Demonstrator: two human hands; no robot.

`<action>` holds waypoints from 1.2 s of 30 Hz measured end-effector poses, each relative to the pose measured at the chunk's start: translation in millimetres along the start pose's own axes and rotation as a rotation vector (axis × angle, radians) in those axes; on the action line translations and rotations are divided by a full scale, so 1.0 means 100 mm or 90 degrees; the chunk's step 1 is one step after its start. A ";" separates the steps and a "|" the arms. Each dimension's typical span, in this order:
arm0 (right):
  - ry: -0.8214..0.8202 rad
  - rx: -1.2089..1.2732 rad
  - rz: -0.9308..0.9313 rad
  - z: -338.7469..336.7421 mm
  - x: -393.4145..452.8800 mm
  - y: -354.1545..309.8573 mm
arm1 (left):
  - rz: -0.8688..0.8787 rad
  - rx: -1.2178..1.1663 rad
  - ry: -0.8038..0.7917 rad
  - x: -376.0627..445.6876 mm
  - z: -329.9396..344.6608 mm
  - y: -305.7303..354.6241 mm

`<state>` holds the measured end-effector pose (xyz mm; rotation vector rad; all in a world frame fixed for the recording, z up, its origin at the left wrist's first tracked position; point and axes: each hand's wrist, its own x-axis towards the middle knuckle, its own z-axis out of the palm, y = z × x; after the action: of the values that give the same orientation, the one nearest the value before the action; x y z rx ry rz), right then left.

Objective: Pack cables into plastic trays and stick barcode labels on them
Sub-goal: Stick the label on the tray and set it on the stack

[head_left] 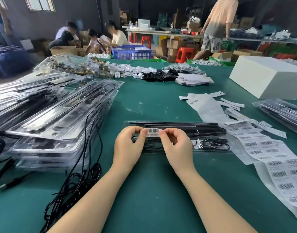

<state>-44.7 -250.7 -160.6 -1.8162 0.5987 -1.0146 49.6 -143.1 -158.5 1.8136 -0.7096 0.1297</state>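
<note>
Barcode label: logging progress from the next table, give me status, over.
Both hands, left and right, pinch the barcode label by its ends. Label held over the packed clear tray. Label sheet lies to the right, nothing in the way.

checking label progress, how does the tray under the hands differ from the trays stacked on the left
The tray under the hands lies alone, flat on the green table; the stacked trays are piled high.
Both hands, left hand and right hand, hold a barcode label over the tray; nothing touches the stack.
Both are clear plastic holding black parts.
</note>
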 end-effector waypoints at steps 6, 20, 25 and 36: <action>0.006 -0.160 -0.042 0.01 -0.02 -0.03 | -0.029 0.064 0.008 -0.05 -0.07 -0.01; -0.032 -0.287 -0.029 0.07 0.00 -0.02 | -0.040 0.202 0.002 -0.03 -0.13 -0.04; -0.030 -0.346 -0.017 0.09 0.01 0.01 | -0.046 0.210 0.006 -0.03 -0.11 -0.04; -0.107 -0.528 -0.175 0.06 -0.11 -0.05 | 0.204 0.388 -0.072 -0.10 -0.12 0.02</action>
<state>-45.8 -237.2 -161.5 -2.7433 0.7428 -0.8260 43.7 -128.8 -156.6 2.2792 -1.1269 0.5027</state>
